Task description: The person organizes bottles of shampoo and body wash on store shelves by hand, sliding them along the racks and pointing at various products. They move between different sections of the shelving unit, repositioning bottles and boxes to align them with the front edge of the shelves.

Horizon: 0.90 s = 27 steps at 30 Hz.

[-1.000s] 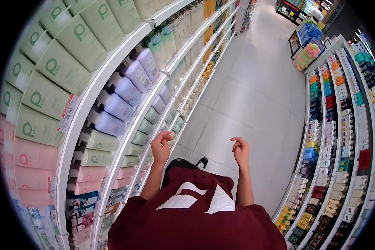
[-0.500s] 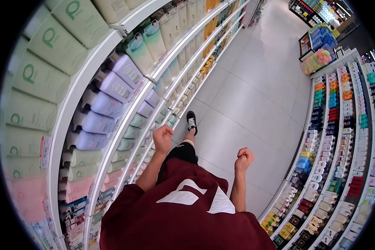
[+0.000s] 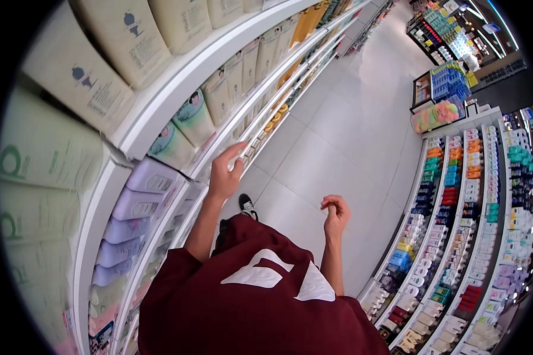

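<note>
My left hand point(image 3: 225, 173) is raised beside the left shelf, its fingers stretched out and apart, with nothing in it. It is nearest to the shelf's white front edge point(image 3: 200, 192) and the green-and-white packs point(image 3: 194, 117) above it. Lavender bottles point(image 3: 137, 205) stand in a row to its left. Over the aisle floor, my right hand point(image 3: 336, 214) hangs in front of my body. Its fingers are loosely bent, with a gap at the thumb, and no object shows in it.
Cream-coloured packs point(image 3: 127, 44) and pale green packs point(image 3: 44, 157) line the upper left shelf. A tiled aisle point(image 3: 331, 136) runs ahead. Several shelves of bottles point(image 3: 450, 195) stand on the right. Farther along is a bin of pastel puffs point(image 3: 437, 116) beside a blue display point(image 3: 450, 81).
I have moved forward along the aisle, and the shelves have shifted back past me. My left hand has risen and its fingers have opened; my right hand has loosened from a fist.
</note>
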Tool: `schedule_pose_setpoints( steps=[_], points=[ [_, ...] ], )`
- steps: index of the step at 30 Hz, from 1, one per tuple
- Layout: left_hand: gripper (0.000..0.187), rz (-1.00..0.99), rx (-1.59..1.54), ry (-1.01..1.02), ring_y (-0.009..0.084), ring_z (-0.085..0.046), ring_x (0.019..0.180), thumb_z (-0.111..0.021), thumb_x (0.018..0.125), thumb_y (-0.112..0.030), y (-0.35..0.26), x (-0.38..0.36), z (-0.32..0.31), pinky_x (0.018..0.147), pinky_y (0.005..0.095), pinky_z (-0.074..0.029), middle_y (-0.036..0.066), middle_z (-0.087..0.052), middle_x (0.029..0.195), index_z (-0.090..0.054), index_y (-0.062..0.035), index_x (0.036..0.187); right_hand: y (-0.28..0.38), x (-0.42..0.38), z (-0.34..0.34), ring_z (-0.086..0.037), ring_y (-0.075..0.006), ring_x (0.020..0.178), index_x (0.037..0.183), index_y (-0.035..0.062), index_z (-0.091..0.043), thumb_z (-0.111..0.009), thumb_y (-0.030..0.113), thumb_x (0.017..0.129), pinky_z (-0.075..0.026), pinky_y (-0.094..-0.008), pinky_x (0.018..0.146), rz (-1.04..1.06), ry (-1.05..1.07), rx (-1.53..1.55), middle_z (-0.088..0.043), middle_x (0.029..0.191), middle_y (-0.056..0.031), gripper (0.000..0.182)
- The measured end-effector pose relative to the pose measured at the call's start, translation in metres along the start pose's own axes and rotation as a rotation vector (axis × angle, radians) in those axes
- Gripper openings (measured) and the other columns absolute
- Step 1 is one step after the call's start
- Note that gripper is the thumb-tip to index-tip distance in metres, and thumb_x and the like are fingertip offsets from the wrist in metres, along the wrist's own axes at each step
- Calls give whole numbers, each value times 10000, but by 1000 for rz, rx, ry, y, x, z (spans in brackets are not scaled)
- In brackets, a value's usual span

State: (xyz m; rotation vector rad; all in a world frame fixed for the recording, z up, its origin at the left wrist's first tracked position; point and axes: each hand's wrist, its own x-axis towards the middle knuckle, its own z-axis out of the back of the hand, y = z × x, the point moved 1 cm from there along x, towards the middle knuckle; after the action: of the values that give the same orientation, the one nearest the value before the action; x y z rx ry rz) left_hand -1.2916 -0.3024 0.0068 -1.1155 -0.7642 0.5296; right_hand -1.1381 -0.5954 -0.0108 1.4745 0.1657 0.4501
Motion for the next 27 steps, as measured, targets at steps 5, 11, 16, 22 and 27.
schedule_pose_setpoints(
  steps=[5,11,16,22,27],
  points=[
    [392,-15,120,-49,336,-610,1279,-566,899,3,-10,49,18,1094,391,-448,204,-674,1301,-651,33,1281,8,66,-62,-664,-146,807,989,-28,-696,-574,34,985,-529,-291,776,-71,282,84,-717,913,-73,137],
    [451,52,187,-137,348,-582,1307,-567,898,-5,-13,57,17,1114,398,-429,218,-628,1364,-596,27,1346,12,119,-152,-672,-142,881,1086,7,-717,-631,73,974,-534,-305,792,-74,566,-39,-730,976,-73,156],
    [460,145,200,-232,365,-559,1324,-574,896,-23,-7,65,8,1122,410,-419,228,-606,1381,-577,24,1354,24,168,-224,-703,-237,926,1123,35,-722,-661,106,963,-549,-315,759,220,782,-108,-721,1124,-115,186],
    [436,243,284,-367,401,-602,1239,-573,911,-31,-18,73,-9,1046,427,-473,214,-642,1322,-595,-31,1347,37,201,-281,-708,-320,772,1046,85,-730,-667,164,941,-572,-393,666,450,1055,-170,-712,1087,-95,146],
    [369,349,267,-567,288,-673,1162,-544,906,34,-13,80,-26,1039,372,-475,177,-718,1193,-639,14,1263,30,221,-301,-691,-368,749,977,108,-726,-638,217,934,-560,-464,645,648,1223,-346,-701,922,-101,146]
  ],
)
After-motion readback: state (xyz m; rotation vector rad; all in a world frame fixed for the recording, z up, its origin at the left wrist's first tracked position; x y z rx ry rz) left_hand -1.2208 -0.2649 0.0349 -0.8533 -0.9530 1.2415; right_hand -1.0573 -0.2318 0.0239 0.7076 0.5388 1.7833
